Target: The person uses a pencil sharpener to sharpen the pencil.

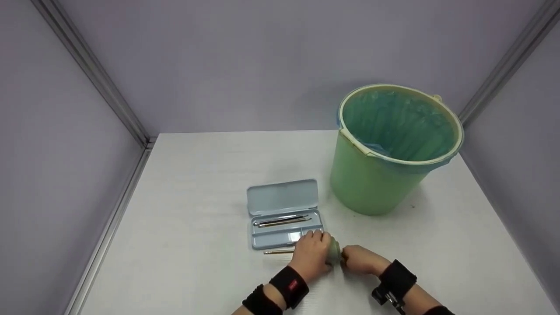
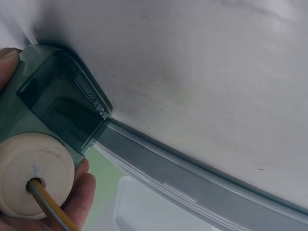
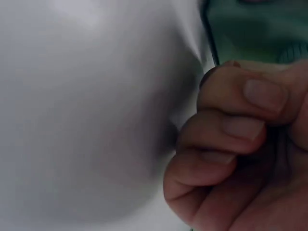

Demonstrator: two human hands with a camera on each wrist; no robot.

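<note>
A green desktop pencil sharpener point(image 1: 334, 251) with a dark see-through shavings drawer point(image 2: 60, 96) is on the white table. My left hand point(image 1: 311, 253) grips its body, the fingers over the top and the thumb at the near side. From the hole in its round cream front point(image 2: 19, 168) sticks a pencil point(image 1: 278, 251), pointing left. On the sharpener's other side, my right hand point(image 1: 361, 259) has its fingers curled tightly at the crank, most of which they hide. Cream plastic shows just above those fingers point(image 3: 204, 178) in the right wrist view.
Just behind the left hand lies an open blue-grey pencil case point(image 1: 267, 240), its lid point(image 1: 283, 195) folded back and several pencils point(image 1: 282, 221) in the rear compartment. A large green bin point(image 1: 372, 192) with a bag liner stands at the back right. Walls point(image 1: 240, 65) enclose the table.
</note>
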